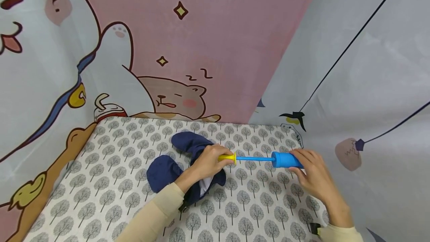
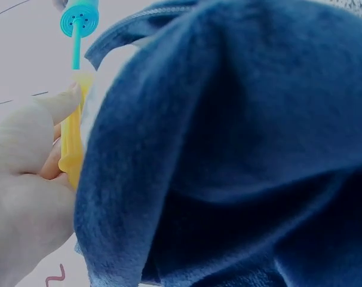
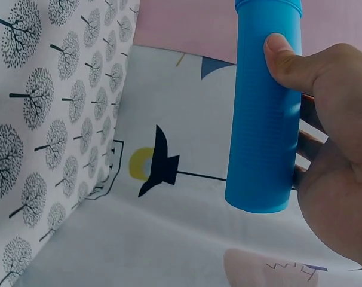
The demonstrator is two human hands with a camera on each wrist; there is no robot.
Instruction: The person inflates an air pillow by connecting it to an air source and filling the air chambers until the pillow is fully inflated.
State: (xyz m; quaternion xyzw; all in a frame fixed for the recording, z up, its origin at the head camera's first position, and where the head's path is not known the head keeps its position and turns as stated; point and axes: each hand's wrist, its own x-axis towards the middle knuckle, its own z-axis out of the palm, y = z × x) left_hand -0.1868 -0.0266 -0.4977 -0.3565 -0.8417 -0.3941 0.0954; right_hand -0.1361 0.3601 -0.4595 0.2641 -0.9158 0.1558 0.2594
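A hand pump with a blue barrel and a yellow handle lies crosswise between my hands, its thin blue rod drawn out. My left hand grips the yellow handle, thumb along it in the left wrist view. The barrel is held by my right hand; in the right wrist view the thumb presses its side and the fingers go behind. Beneath my left hand and forearm is a navy velvety cloth piece with rounded lobes and a white inside. It fills most of the left wrist view, where a zipper edge shows.
The table wears a white cover printed with grey trees. Cartoon-printed curtains stand behind it, pink at the back and pale on the right. A black strap piece shows by my right wrist.
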